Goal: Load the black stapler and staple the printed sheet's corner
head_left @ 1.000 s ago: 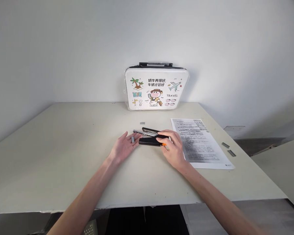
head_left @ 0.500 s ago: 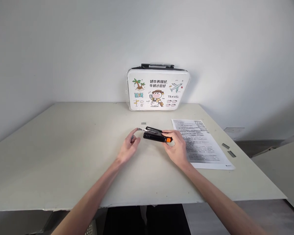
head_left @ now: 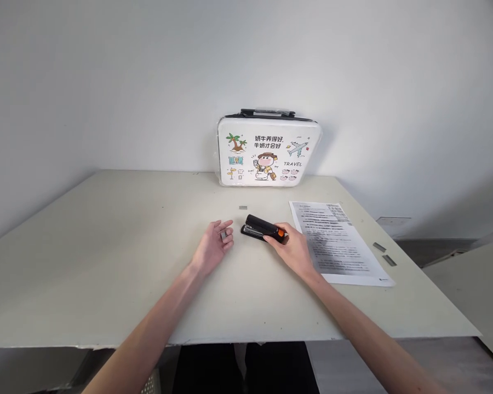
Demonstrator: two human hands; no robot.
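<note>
My right hand grips a black stapler by its back end, near the orange part. The stapler's mouth points left, and its metal rail shows between the top and the base. To its left, apart from it, my left hand is turned partly palm up with the fingers curled. A small grey strip of staples sits among those fingers. Beyond the stapler, another short staple strip lies on the table.
A printed sheet of paper lies right of my right hand. Two more staple strips rest near the table's right edge. At the back, a white cartoon-printed case stands against the wall on the pale table.
My left fingers have come away from the metal piece at the stapler's front. The stapler has turned in my right hand, and its metal piece no longer sticks out.
</note>
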